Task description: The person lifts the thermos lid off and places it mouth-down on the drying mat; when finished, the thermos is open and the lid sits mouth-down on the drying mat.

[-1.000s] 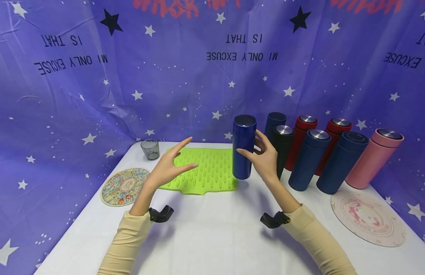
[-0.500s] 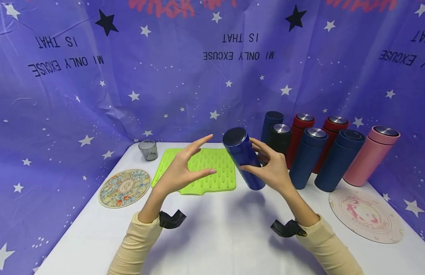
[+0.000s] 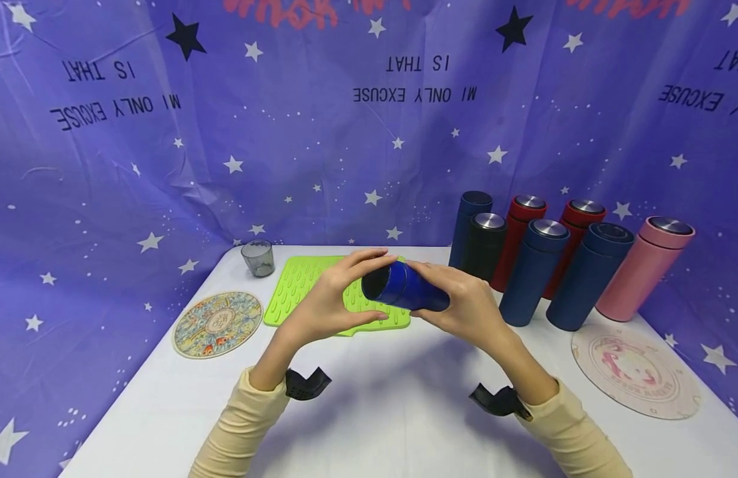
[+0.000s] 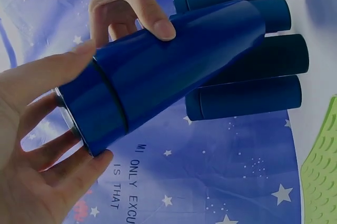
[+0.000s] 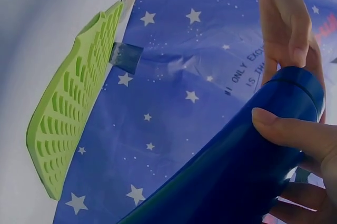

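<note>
A glossy dark blue thermos flask (image 3: 425, 294) is held tilted above the table, its lid end pointing left. My right hand (image 3: 473, 302) grips the body, thumb on the near side and fingers on the far side. Around the lid (image 4: 95, 110) are the thumb and fingertips of my left hand (image 3: 324, 302), the thumb on one side and the fingers on the other. In the right wrist view the left thumb overlaps the lid's edge. Part of the flask's body is hidden behind the right hand in the head view.
Several thermos flasks in navy, black, red and pink (image 3: 644, 272) stand at the right. Behind my hands lies a green ribbed mat (image 3: 297, 285). A grey glass (image 3: 258, 259) stands back left. Round mats lie left (image 3: 216, 325) and right (image 3: 634, 372). A starry curtain (image 3: 321, 133) backs the table.
The blue thermos flask has gone from upright to tilted, its lid now leftward, and moved toward the middle in my right hand. My left hand has moved right and now surrounds the lid.
</note>
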Demonstrator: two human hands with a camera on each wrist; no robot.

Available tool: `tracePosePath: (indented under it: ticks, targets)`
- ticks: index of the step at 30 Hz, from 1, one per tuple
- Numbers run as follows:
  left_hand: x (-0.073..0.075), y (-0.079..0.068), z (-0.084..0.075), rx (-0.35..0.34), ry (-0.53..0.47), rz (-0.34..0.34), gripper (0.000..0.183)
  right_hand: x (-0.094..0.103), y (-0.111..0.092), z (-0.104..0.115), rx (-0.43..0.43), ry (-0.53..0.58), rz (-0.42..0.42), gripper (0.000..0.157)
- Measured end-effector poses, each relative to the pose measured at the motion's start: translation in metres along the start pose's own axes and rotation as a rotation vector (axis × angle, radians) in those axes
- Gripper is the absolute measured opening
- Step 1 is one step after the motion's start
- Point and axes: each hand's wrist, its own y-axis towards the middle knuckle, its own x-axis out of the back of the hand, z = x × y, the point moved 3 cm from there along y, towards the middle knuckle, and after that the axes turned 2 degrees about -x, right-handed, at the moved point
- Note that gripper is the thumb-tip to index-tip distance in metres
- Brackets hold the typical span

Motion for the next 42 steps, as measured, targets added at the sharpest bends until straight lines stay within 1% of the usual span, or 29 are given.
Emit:
tracePosePath:
  ticks: [2,7,10,12,14,15,17,21,23,25,28,31,37,39,42]
  targets:
    - [-0.001,0.0,-0.001,-0.008,0.002,0.013,0.077,0.0,-0.001,0.003,0.017,-0.027,0.011,0.081]
    - [0.001,0.0,-0.002,-0.01,-0.002,0.022,0.074,0.001,-0.002,0.008,0.055,-0.081,0.033,0.08]
    - [0.002,-0.001,-0.003,-0.034,0.008,0.022,0.069,0.002,-0.002,0.011,0.08,-0.107,0.035,0.08]
    - [0.004,-0.001,-0.003,-0.052,0.004,0.013,0.066,0.002,-0.001,0.011,0.093,-0.1,0.036,0.081]
    - [0.007,-0.002,-0.003,-0.063,-0.006,0.0,0.064,0.003,0.0,0.009,0.101,-0.063,0.047,0.081]
    - [0.008,-0.002,-0.003,-0.065,-0.017,-0.006,0.065,0.003,0.001,0.008,0.1,-0.022,0.06,0.081]
    - [0.012,-0.004,-0.002,-0.066,-0.038,-0.02,0.065,0.005,0.002,0.004,0.083,0.093,0.101,0.081]
    - [0.017,-0.005,-0.004,-0.073,-0.056,-0.045,0.066,0.01,0.003,-0.007,-0.001,0.318,0.202,0.088]
    - [0.019,-0.005,-0.005,-0.084,-0.056,-0.054,0.066,0.013,0.002,-0.011,-0.044,0.386,0.251,0.092]
    - [0.02,-0.004,-0.007,-0.095,-0.062,-0.058,0.065,0.015,0.002,-0.013,-0.07,0.425,0.292,0.093]
    - [0.019,-0.003,-0.008,-0.115,-0.071,-0.056,0.065,0.017,0.001,-0.013,-0.082,0.445,0.316,0.088]
    - [0.018,-0.003,-0.01,-0.131,-0.089,-0.054,0.065,0.018,0.0,-0.011,-0.078,0.428,0.305,0.082]
    - [0.018,-0.004,-0.009,-0.145,-0.113,-0.062,0.065,0.02,0.0,-0.007,-0.028,0.421,0.284,0.077]
    - [0.018,-0.004,-0.009,-0.133,-0.11,-0.064,0.066,0.02,0.0,-0.006,-0.009,0.42,0.278,0.077]
    - [0.019,-0.003,-0.012,-0.086,-0.103,-0.077,0.068,0.019,0.0,-0.003,0.019,0.397,0.248,0.076]
